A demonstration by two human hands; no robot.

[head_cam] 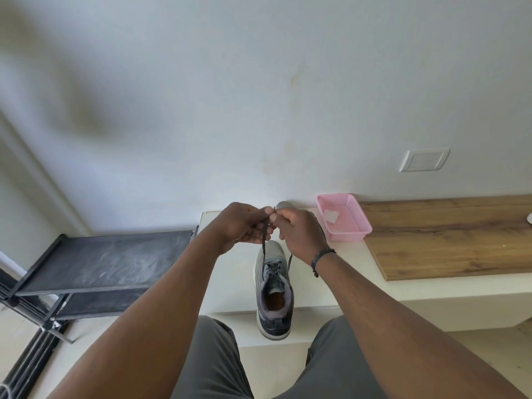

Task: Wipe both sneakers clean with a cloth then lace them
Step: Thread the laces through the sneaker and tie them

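Cloth's parked in the pink basket (pixel 344 218), so I'm on lacing: left hand (pixel 240 226) and right hand (pixel 299 233) fingers pinching the lace ends (pixel 263 246) above the sneaker (pixel 273 286) at the table's front edge, next I'd guess pull even and knot.

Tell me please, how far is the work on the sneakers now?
The near sneaker already has lace crossed through its eyelets. Both hands, left and right, pinch the lace ends above it. A second sneaker shows only partly behind the hands; its lacing cannot be judged. A cloth lies in the pink basket.
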